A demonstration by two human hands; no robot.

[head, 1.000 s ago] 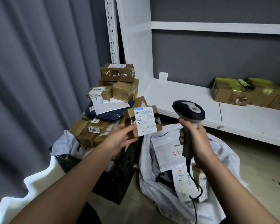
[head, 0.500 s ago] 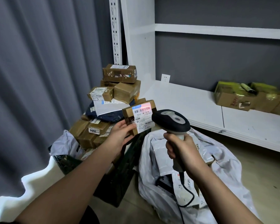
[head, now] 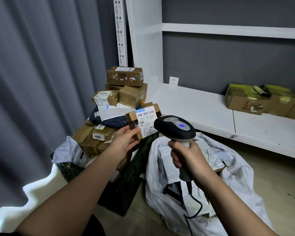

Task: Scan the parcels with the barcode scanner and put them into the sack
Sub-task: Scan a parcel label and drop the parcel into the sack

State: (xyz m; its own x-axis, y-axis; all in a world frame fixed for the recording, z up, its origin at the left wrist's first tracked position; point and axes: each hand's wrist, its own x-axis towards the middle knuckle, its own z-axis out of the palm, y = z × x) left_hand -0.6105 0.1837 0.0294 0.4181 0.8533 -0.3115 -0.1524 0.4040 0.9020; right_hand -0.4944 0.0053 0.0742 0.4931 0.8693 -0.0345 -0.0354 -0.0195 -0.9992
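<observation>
The room is small, with grey curtains (head: 32,82) filling the left of the frame, a dark grey wall at the upper right and a pale wooden floor (head: 271,176) at the lower right. A white shelf (head: 194,106) runs along the wall, carrying brown boxes with yellow tape (head: 255,101) at the far right; a white socket (head: 173,81) sits on the wall just above it. At frame centre the left hand (head: 124,142) grips a small cardboard parcel (head: 144,122) by its lower left corner, label facing the camera. The right hand (head: 189,157) is curled round the handle of a barcode scanner (head: 174,127), whose head sits just right of the label with a blue light lit. Below lies a white sack (head: 237,181), open on the floor, holding grey mailers. Behind the left hand, a stack of parcels (head: 126,89) rises from a dark crate (head: 124,188).
</observation>
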